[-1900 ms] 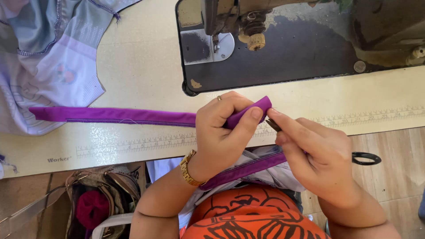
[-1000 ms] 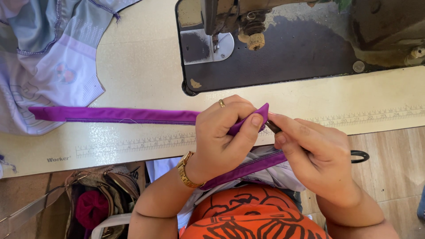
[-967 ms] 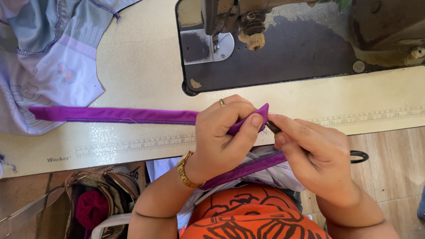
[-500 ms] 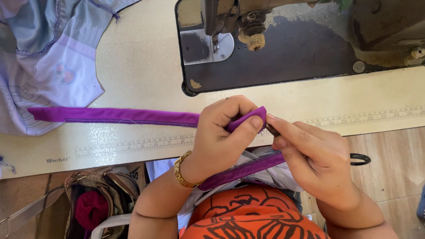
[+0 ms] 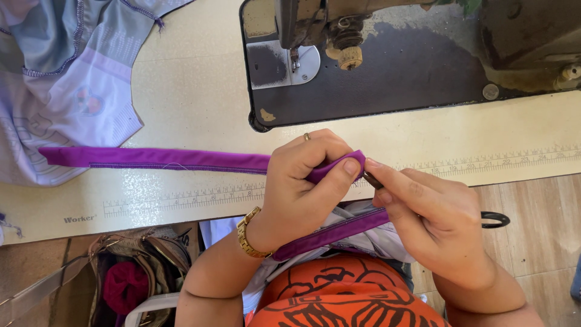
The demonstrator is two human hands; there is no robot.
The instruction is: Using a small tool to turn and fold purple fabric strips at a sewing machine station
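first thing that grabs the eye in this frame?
The purple fabric strip, lying along the cream sewing table from the left to the centre, where the left hand pinches its end. The right hand meets it there, holding small scissors whose black handle loop sticks out on the right. Above them sits the dark sewing machine, and pale lilac garment pieces are heaped at top left.

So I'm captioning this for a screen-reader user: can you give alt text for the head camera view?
Seen from above, a left hand pinches the folded end of a long purple fabric strip while the right hand works a small black-handled scissors at its tip, over a cream sewing table with a black sewing machine behind.
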